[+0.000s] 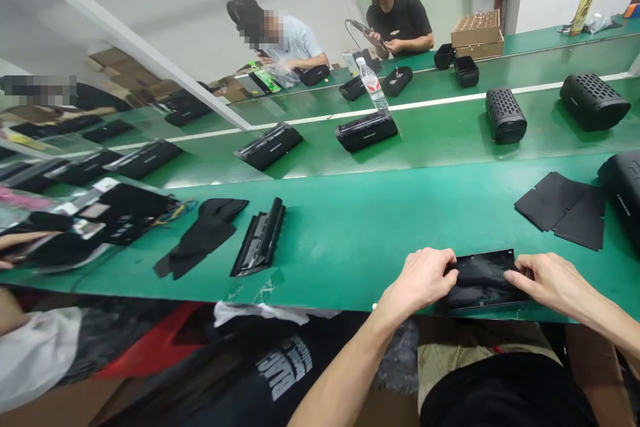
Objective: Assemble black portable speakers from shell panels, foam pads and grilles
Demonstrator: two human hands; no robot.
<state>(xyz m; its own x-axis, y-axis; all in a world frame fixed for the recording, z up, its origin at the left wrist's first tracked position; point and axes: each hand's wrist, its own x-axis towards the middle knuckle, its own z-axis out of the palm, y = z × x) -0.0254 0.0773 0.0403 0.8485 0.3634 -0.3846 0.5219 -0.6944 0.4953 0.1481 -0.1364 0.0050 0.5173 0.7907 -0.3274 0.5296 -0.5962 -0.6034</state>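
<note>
Both of my hands grip a black, shallow rectangular plastic panel (485, 280) at the front edge of the green table. My left hand (425, 277) has its fingers and thumb closed on the panel's left end. At the right end, my right hand (550, 280) holds it with the thumb on the inner face. To the right of my hands lie thin black sheets (563, 210), overlapping. A black speaker-like casing (625, 193) stands beyond them, cut off by the frame edge.
Farther left on the table are another black panel (260, 237) and a dark cloth-like strip (205, 237). Several black casings (367, 128) sit on the green conveyor behind, near a water bottle (370, 83). Co-workers sit across; another person's hand (20, 243) is at far left.
</note>
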